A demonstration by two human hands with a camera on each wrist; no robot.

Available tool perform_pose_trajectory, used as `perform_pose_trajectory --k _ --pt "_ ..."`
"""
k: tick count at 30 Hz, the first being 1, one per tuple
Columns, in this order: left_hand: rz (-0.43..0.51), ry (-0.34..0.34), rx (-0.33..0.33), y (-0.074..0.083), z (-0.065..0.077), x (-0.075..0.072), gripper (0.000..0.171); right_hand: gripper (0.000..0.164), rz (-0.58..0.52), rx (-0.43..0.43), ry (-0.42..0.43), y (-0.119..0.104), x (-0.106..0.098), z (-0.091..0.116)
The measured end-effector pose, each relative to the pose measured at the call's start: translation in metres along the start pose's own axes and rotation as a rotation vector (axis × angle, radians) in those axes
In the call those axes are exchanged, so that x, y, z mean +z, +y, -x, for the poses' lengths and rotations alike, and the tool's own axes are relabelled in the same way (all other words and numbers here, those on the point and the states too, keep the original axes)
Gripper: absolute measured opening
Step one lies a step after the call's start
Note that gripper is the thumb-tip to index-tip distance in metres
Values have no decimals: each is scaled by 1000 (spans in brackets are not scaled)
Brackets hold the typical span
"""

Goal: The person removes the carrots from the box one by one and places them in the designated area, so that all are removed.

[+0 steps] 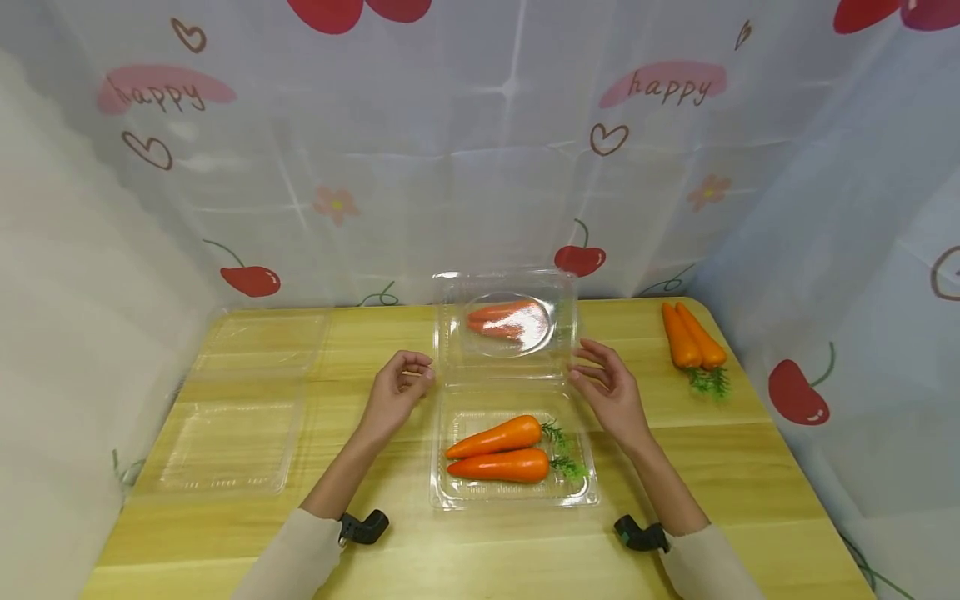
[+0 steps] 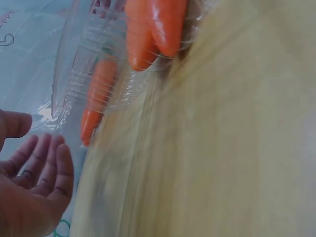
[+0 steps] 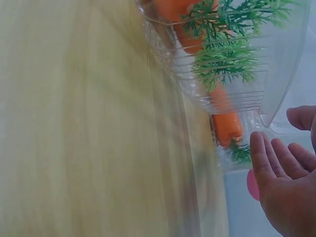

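A clear plastic clamshell box [image 1: 513,501] sits in the middle with its lid [image 1: 450,333] raised at the back. Two orange carrots [image 1: 498,465] with green tops lie side by side in its base, tips to the left. Through the lid more orange carrot [image 1: 498,315] shows behind it. My left hand [image 1: 397,392] is beside the left edge near the hinge, fingers loosely bent and holding nothing. On the other side my right hand [image 1: 611,396] has its fingers at the lid's right edge. Whether they touch it I cannot tell. Both wrist views show relaxed, unclosed fingers on the left hand [image 2: 37,182] and right hand [image 3: 291,182].
Another clear clamshell box [image 1: 225,446] lies open at the left of the wooden table [image 1: 480,558]. Two more carrots [image 1: 692,337] lie at the back right corner. A printed curtain [image 1: 465,167] stands behind the table's far edge.
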State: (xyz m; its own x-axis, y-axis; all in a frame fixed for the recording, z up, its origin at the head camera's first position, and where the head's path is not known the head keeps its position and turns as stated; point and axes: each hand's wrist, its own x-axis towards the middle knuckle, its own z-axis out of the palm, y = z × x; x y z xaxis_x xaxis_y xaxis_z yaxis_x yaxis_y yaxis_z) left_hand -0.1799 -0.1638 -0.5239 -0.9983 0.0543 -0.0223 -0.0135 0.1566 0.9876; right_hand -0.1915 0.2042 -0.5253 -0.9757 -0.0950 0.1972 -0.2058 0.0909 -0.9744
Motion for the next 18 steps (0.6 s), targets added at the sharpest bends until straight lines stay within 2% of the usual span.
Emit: perform_pose_trajectory --k 4,7,12,15,18 --pt "-45 -81 -49 -2 15 -7 28 54 47 9 3 1 -4 4" --pt "-61 -134 -59 -3 25 -11 31 50 134 -15 18 0 -6 7" --pt "-76 -198 -51 0 41 -12 28 37 363 -177 31 -9 -4 14" --pt "-74 -225 -41 4 49 -10 25 28 484 -285 -34 -19 2 17" --pt "-81 -242 -26 5 54 -9 24 26 580 -338 -166 -28 10 21"
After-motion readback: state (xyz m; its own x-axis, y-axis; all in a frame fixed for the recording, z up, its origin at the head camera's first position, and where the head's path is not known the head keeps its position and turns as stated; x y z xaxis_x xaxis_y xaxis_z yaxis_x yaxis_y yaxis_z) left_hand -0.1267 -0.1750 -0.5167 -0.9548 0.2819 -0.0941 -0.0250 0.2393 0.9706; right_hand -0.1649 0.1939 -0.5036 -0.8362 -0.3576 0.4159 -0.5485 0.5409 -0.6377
